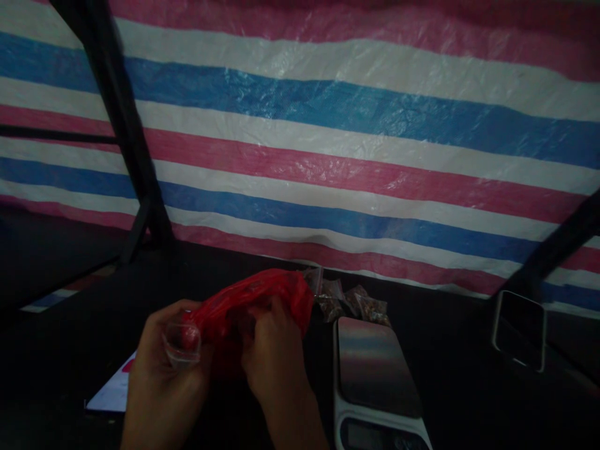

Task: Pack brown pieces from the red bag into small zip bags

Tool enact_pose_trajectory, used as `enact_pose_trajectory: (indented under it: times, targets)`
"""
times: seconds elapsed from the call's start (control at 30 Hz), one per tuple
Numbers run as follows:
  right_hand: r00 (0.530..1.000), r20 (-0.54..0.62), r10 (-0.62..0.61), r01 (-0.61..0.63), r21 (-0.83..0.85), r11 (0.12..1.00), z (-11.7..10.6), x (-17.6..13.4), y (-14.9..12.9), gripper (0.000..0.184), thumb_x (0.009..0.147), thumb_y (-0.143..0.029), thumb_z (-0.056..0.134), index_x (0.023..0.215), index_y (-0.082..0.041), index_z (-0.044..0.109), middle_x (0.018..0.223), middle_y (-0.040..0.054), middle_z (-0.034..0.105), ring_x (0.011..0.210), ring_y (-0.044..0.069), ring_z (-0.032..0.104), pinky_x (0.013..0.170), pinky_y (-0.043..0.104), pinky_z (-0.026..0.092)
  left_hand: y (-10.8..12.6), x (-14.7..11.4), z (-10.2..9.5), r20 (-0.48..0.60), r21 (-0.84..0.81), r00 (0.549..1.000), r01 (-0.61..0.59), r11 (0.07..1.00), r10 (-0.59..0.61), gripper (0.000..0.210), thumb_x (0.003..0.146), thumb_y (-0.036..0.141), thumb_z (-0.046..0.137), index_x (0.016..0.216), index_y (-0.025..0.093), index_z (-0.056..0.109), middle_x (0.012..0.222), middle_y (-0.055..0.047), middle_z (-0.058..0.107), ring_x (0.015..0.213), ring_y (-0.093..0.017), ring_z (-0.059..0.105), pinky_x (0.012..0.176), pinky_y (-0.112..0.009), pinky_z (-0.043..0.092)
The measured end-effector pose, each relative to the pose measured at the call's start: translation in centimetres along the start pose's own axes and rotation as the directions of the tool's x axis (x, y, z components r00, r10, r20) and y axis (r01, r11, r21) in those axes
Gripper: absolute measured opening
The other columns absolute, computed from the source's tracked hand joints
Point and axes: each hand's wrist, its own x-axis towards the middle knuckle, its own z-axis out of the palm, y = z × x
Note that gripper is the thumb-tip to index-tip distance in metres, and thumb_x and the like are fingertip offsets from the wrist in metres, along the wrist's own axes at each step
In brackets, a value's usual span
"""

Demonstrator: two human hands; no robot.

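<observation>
A red plastic bag (262,287) is held up in front of me over the dark table. My left hand (166,375) is closed on the bag's left edge, and a small clear zip bag (182,342) is held in the same grip. At the bag's opening is my right hand (274,350), its fingers bent and partly inside; what they grip, if anything, is hidden. Just right of this hand stands a kitchen scale (377,369) with a bare metal plate. Behind the scale lie small clear bags (332,300) with brown bits in them.
On the right, a phone (519,331) leans near a dark post. A printed white sheet (110,387) lies left of my left hand. Striped plastic sheeting (328,156) hangs behind the black table (450,350), with a dark metal frame post (126,131) at left.
</observation>
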Motion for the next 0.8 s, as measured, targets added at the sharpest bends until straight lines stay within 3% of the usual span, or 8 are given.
enact_pose_trajectory:
  times: [0.17,0.33,0.5,0.63,0.8]
  targets:
    - [0.998,-0.055,-0.007,0.014,0.128,0.992,0.4,0.2,-0.5,0.034,0.092,-0.019,0.073,0.126,-0.023,0.075,0.137,0.0117,0.069,0.126,0.030,0.070,0.110,0.043,0.055,0.0,0.4,0.0,-0.011,0.006,0.999,0.040,0.999,-0.040,0.051,0.049,0.043,0.071,0.096,0.028,0.063,0.088,0.001,0.068,0.077,-0.023,0.065,0.067,-0.034,0.056]
    - [0.998,-0.029,0.048,-0.046,0.070,0.996,0.9,1.0,-0.8,0.049,0.085,0.000,0.066,0.131,-0.018,0.070,0.140,0.0150,0.068,0.124,0.031,0.071,0.106,0.044,0.056,0.0,0.6,-0.3,0.019,0.019,1.000,-0.005,1.000,0.004,0.048,0.054,0.043,0.074,0.099,0.028,0.064,0.090,0.002,0.070,0.080,-0.022,0.066,0.072,-0.034,0.056]
    - [0.993,-0.113,0.037,-0.019,0.156,0.988,0.8,1.0,-0.8,0.044,0.085,-0.002,0.069,0.125,-0.020,0.071,0.134,0.0090,0.071,0.123,0.027,0.070,0.107,0.039,0.055,-0.4,0.4,-0.6,0.002,0.014,0.999,0.033,0.999,-0.033,0.048,0.058,0.041,0.074,0.103,0.027,0.063,0.087,0.003,0.068,0.073,-0.020,0.065,0.063,-0.030,0.054]
    - [0.998,-0.068,0.005,0.002,0.111,0.994,1.1,0.8,-0.5,0.046,0.083,0.002,0.064,0.123,-0.020,0.074,0.131,0.0102,0.072,0.123,0.026,0.069,0.107,0.040,0.054,-1.0,0.3,-0.7,-0.005,0.032,1.000,-0.021,0.999,0.021,0.045,0.063,0.038,0.075,0.105,0.029,0.065,0.092,0.004,0.069,0.079,-0.020,0.067,0.068,-0.029,0.056]
    - [0.994,-0.093,0.056,-0.049,0.071,0.996,-0.4,0.8,1.1,0.044,0.084,0.000,0.067,0.122,-0.019,0.076,0.129,0.0108,0.074,0.122,0.027,0.070,0.105,0.038,0.053,-0.4,0.2,-0.7,-0.026,0.021,0.995,0.093,0.995,-0.092,0.050,0.057,0.033,0.072,0.106,0.029,0.061,0.093,0.002,0.066,0.083,-0.024,0.067,0.069,-0.034,0.058]
